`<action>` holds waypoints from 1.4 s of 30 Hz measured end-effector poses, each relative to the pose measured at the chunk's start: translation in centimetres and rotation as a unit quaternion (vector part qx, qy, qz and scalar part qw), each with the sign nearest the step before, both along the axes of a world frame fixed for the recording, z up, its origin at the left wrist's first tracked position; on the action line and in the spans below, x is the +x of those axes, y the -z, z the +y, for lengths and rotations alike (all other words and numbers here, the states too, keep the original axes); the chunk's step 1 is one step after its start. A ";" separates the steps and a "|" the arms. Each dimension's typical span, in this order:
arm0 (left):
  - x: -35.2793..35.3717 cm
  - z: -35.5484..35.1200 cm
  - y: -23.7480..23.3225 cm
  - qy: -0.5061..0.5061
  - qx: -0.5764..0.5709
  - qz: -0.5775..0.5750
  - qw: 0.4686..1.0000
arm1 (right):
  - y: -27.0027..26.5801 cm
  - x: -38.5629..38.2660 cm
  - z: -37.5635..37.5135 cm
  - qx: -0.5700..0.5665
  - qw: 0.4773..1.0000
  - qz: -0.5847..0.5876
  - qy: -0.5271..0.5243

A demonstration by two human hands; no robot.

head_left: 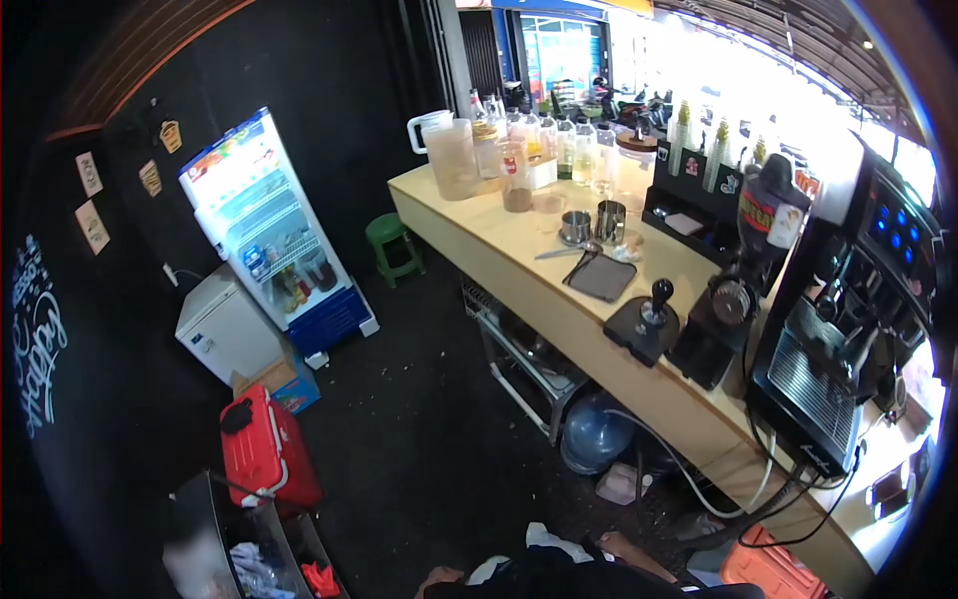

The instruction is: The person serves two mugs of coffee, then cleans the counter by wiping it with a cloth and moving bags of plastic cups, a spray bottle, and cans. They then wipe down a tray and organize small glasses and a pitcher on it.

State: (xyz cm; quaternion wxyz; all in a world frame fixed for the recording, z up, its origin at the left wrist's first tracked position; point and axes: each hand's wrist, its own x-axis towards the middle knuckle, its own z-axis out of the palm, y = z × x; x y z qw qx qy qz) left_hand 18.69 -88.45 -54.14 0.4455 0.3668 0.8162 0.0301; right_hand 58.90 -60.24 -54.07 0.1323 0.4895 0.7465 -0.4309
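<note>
At the bottom edge, a patch of bare skin shows left of my dark clothing, seemingly my left hand. To the right, more bare skin, probably my right hand or forearm, lies beside something white, perhaps cloth. Fingers cannot be made out on either side, nor whether anything is held. Both are low, apart from the wooden counter. On the counter stand a tamper on a black base, a coffee grinder, an espresso machine, a dark folded cloth and metal cups.
Plastic pitchers and several bottles line the counter's far end. A drinks fridge, white chest, red cooler and green stool stand left. Under the counter are a water jug, hose and orange crate.
</note>
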 end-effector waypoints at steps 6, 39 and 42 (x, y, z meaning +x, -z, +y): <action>-6.9 16.5 -5.9 -0.239 0.142 -0.089 0.956 | -1.9 -6.2 6.7 -0.022 0.995 0.053 0.081; -2.5 71.9 -40.0 0.582 0.632 -0.072 0.507 | -40.5 -28.5 32.4 0.584 0.737 0.009 0.340; -1.1 72.6 -42.1 0.504 0.658 -0.171 0.532 | -42.7 -28.1 33.4 0.600 0.688 0.063 0.402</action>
